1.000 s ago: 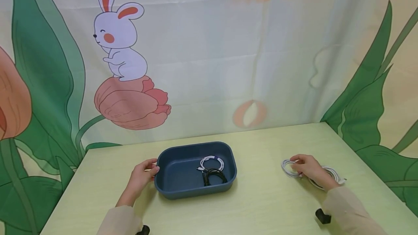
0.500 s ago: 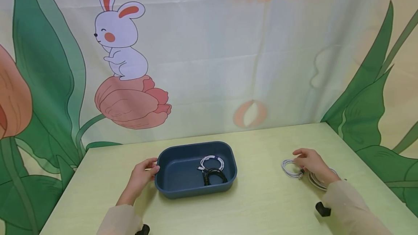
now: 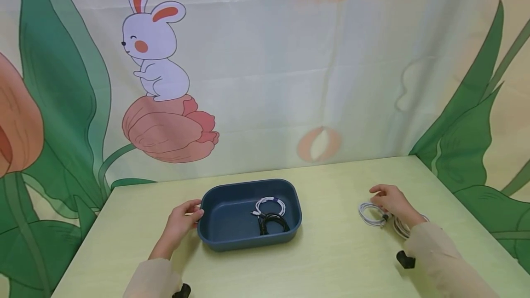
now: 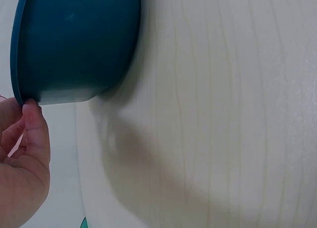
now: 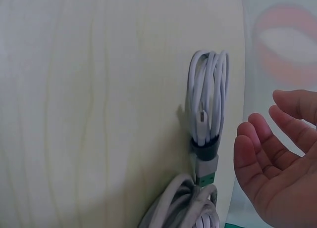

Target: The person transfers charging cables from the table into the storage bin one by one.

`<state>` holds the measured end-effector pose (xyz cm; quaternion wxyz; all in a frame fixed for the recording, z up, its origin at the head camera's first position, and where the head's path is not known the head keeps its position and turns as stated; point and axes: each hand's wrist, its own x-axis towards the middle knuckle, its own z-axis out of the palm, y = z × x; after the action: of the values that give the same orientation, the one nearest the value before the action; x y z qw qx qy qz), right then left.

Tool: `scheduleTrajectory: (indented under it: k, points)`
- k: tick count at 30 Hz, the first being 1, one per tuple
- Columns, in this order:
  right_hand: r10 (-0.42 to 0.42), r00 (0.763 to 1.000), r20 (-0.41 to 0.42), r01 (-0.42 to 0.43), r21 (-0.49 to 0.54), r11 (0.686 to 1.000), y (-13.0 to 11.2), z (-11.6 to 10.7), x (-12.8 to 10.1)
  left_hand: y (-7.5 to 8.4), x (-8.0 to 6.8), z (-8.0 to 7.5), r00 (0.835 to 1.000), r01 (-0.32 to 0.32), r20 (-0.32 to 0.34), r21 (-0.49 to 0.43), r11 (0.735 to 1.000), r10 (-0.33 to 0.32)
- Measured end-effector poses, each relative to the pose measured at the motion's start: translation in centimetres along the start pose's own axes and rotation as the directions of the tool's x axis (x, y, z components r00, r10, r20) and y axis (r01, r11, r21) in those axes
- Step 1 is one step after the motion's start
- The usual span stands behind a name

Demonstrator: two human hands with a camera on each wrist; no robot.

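A dark blue rectangular tray (image 3: 225, 244) stands on the table. My left hand (image 3: 177, 224) pinches its left end, thumb at the rim in the left wrist view. Inside the tray's right half lie a coiled white cable (image 3: 283, 206) and a coiled black cable (image 3: 265, 230). My right hand (image 3: 393, 203) hovers with relaxed, slightly bent fingers and holds nothing. Just below it lies a coiled white USB cable (image 5: 208, 94) with a dark tie (image 5: 204, 150). A thicker greyish coiled cable (image 5: 173, 208) sits beside that one, partly hidden by the right wrist in the head view.
The pale wood-grain table (image 3: 331, 261) reaches back to a fabric backdrop (image 3: 265, 82) printed with a rabbit, flowers and leaves. Black wrist devices (image 3: 406, 260) stick out from both sleeves.
My right hand has let go of the white USB cable and risen slightly away from it. The cable's dark tie now shows. My left hand keeps its place at the tray.
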<state>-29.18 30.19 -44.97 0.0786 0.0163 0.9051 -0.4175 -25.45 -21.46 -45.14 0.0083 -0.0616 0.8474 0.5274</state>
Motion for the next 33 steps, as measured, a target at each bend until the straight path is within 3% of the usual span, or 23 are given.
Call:
scheduleTrajectory:
  k: [33]
  points:
    - [0.025, 0.999, -0.025, -0.025, -0.035, 0.999, 1.1, 0.5, 1.4, -0.3, 0.2, -0.1, 1.000, 0.000, -0.007, 0.002, 1.000, 0.000]
